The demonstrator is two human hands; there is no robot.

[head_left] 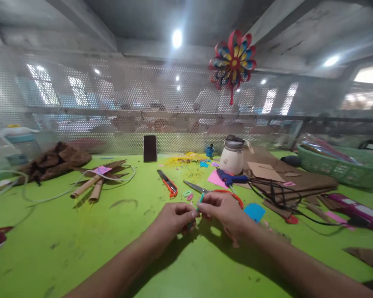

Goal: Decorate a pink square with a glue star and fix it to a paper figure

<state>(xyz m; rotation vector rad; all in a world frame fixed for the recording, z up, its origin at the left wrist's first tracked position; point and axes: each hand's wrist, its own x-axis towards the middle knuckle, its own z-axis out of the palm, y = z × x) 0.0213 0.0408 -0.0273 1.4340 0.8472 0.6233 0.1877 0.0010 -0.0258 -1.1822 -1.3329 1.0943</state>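
Note:
Both hands meet over the green table (pixel 161 265), fingertips pinched close together. Between them a small green strip (pixel 201 199), which looks like paper, sticks up. My left hand (pixel 175 217) is closed on its lower end, and my right hand (pixel 220 211) pinches it from the other side. Just beyond lie scissors (pixel 196 187) with orange handles, partly hidden by my right hand. Small green and pink loops (pixel 189 195) rest beside the scissors. An orange box cutter (pixel 168 183) lies to their left. A blue paper piece (pixel 255 212) is right of my right hand.
A blue glue gun (pixel 231 178) and its black cable lie before a white jar (pixel 232 157). Brown rolled tubes (pixel 96 190) are at left. A phone (pixel 149 149) stands at the back; a green basket (pixel 345 167) sits right. A paper flower (pixel 234 62) hangs above.

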